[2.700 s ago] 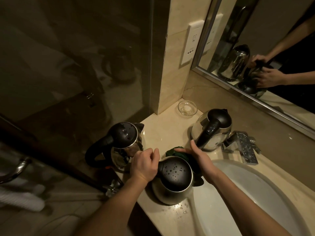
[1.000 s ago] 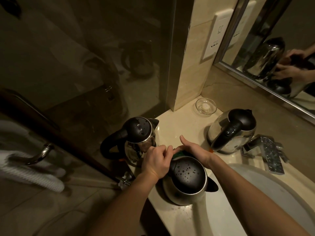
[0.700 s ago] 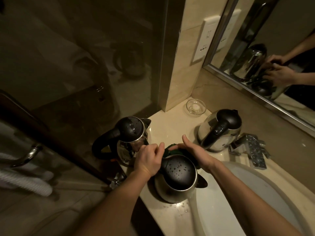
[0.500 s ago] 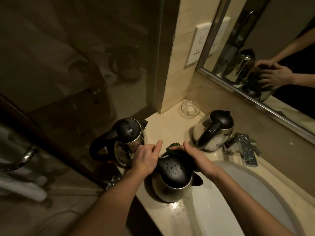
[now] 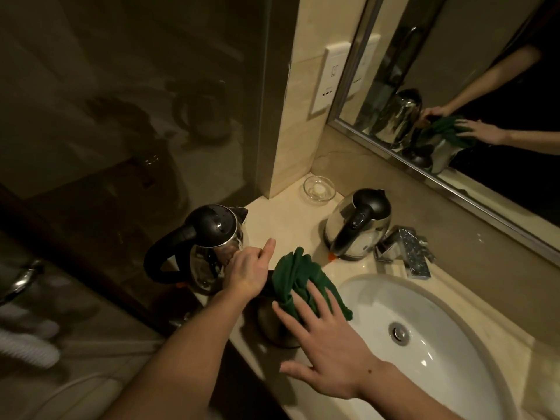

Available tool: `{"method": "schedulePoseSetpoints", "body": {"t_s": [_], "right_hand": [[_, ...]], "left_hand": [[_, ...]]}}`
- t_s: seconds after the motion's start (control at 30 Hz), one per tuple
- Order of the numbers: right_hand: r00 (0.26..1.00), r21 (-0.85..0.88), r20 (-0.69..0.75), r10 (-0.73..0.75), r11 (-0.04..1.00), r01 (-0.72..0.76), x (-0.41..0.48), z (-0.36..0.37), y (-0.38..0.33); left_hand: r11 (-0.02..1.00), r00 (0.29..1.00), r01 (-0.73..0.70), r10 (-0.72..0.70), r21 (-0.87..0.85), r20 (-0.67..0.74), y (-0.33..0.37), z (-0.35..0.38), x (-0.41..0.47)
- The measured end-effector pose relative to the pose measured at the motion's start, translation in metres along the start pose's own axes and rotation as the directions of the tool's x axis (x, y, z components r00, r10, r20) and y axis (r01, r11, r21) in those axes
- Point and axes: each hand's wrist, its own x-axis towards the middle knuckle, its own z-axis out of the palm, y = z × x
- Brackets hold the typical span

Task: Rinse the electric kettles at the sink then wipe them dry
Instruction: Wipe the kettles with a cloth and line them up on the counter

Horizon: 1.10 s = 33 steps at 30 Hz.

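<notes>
Drying stage, I judge: your right hand (image 5: 327,344) lies flat, fingers spread and straight, pressing the crumpled dark green cloth (image 5: 298,278) onto the top of the round steel kettle nearest you (image 5: 272,327). This kettle stands on the beige marble counter (image 5: 288,225), just beside the rim of the white oval sink (image 5: 372,301), betw. your two arms. The cloth covers the lid fully, so lid is not visible.

Your left hand (image 5: 247,272) curls its fingers round what seems the kettle's black handle, thumb lifted. Probably it is there to stop the body turning while R hand rubs. So hands are apart, one each side of the cloth, both on the same kettle.

Two others wait upright, lids closed: the steel kettle w/ big black loop handle (image 5: 209,237) at L edge of counter, close to your left hand, and the steel kettle w/ black lid (image 5: 357,228) just beside the chrome tap (image 5: 406,250). I think they are parked there to leave room for wiping. Wet or dry, I cannot tell; light is too dim.

Careful: a flat palm on loose cloth can slip on smooth steel, so the handle grip must be firm.
</notes>
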Motion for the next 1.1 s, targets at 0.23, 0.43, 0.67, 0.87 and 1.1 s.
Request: {"method": "schedulePoseSetpoints", "body": {"t_s": [0.23, 0.43, 0.67, 0.87, 1.1], "right_hand": [[0.992, 0.079, 0.053, 0.116, 0.99, -0.12, 0.019, -0.014, 0.016], [0.924, 0.691, 0.271, 0.271, 0.613, -0.383, 0.074, -0.034, 0.077], [0.796, 0.841, 0.532, 0.289, -0.072, -0.536, 0.066, 0.006, 0.115], [0.738, 0.764, 0.585, 0.336, -0.533, -0.363, 0.023, 0.042, 0.088], [0.602, 0.609, 0.572, 0.558, -0.78, 0.143, 0.034, 0.052, 0.006]], "left_hand": [[1.0, 1.0, 0.008, -0.008, 0.001, -0.014, 0.0, 0.0, -0.004], [0.999, 1.0, 0.004, -0.005, -0.042, -0.026, -0.001, 0.001, -0.005], [0.997, 0.998, 0.053, -0.054, -0.059, -0.013, 0.005, -0.004, -0.012], [0.993, 0.994, 0.09, -0.094, -0.075, -0.055, 0.001, 0.002, -0.01], [0.956, 0.942, 0.233, -0.267, -0.177, -0.201, 0.002, 0.015, -0.02]]}}
